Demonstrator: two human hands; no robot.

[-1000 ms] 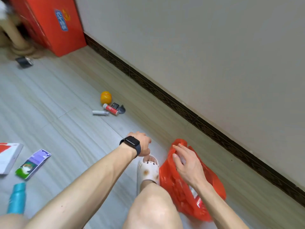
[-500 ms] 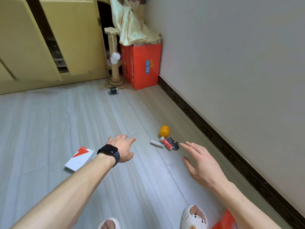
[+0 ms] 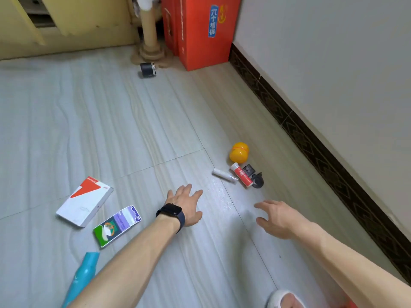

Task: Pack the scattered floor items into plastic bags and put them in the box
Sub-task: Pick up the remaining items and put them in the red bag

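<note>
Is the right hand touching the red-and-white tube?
Apart. The head view shows a strip of bare floor between the right hand and the red-and-white tube.

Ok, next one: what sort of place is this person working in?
Probably a room in a home, seen at floor level near a corner: pale wood-look floor, a dark patterned skirting board along the plain wall, and what looks like a scratching post standing beside a red carton.

red box (image 3: 200, 54), blue label (image 3: 213, 21), 六个核桃
</note>
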